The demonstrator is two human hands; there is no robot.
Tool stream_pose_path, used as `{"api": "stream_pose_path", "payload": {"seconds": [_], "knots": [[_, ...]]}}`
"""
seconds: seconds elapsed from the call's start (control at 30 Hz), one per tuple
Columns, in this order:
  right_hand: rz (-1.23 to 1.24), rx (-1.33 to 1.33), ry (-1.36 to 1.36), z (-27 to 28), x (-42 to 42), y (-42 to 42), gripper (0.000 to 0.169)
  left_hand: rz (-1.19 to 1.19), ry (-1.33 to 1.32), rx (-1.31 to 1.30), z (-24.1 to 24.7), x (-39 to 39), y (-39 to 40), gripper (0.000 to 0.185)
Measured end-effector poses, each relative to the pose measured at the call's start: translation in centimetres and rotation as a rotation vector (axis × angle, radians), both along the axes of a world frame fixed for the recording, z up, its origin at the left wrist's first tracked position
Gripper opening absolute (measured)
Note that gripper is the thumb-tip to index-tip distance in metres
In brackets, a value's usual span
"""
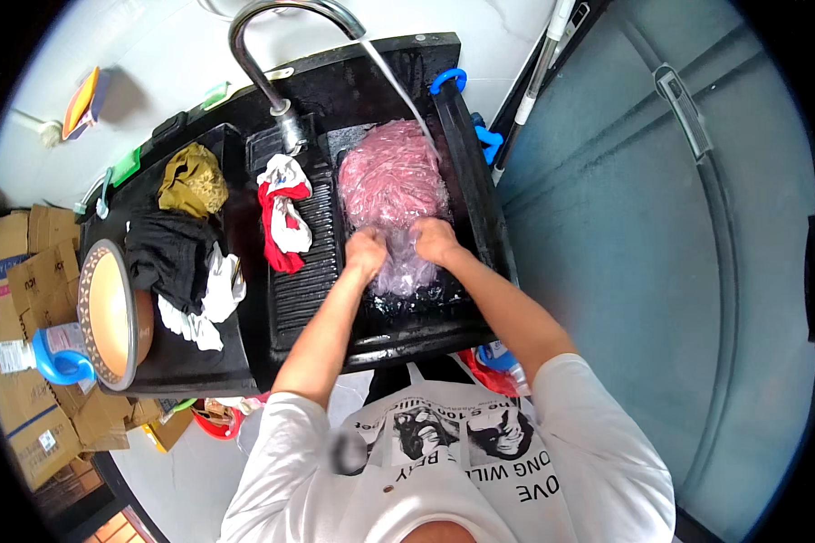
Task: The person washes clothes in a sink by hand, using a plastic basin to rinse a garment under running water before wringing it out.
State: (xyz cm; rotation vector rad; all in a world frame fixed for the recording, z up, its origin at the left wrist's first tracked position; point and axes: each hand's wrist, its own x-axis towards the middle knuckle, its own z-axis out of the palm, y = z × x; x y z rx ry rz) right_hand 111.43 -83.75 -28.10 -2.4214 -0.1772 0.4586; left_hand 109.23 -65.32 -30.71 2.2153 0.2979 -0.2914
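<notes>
A wet, crinkled bundle of thin, shiny plastic-like material (392, 173), pink at the far end, lies in the black sink basin (387, 339). Its near part is translucent and pale lilac, bunched between my hands. My left hand (366, 253) grips the left side of this part, and my right hand (435, 240) grips the right side. The fingertips are partly hidden in the folds. From the curved chrome faucet (292, 129) a stream of water (401, 91) falls on the bundle's far right edge. Whether anything is wrapped inside the bundle cannot be told.
Red and white cloth (285, 214) rests on the ribbed washboard (302, 298). Further left are olive (193, 180), black (173, 258) and white garments (221, 285), plus a tilted basin (112, 315). Cardboard boxes (34, 298) stand left; a frosted glass door (611, 203) is at right.
</notes>
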Motion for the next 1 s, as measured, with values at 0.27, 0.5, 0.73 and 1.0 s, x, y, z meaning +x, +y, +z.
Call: {"api": "stream_pose_path", "payload": {"seconds": [0.27, 0.5, 0.73, 1.0], "knots": [[0.307, 0.646, -0.183, 21.4, 0.7, 2.0, 0.029, 0.003, -0.336, -0.414, 26.5, 0.1, 0.8, 0.022], [0.416, 0.733, -0.376, 39.0, -3.8, 1.8, 0.035, -0.068, -0.637, -0.706, 41.2, -3.7, -0.4, 0.023], [0.278, 0.437, -0.763, 39.2, -4.7, 2.6, 0.036, -0.184, -0.641, -0.58, 42.2, -4.6, 0.5, 0.02], [0.107, 0.123, -0.491, 11.4, -2.9, 1.3, 0.025, 0.092, 0.031, -0.518, 16.3, -1.7, 0.4, 0.033]]}}
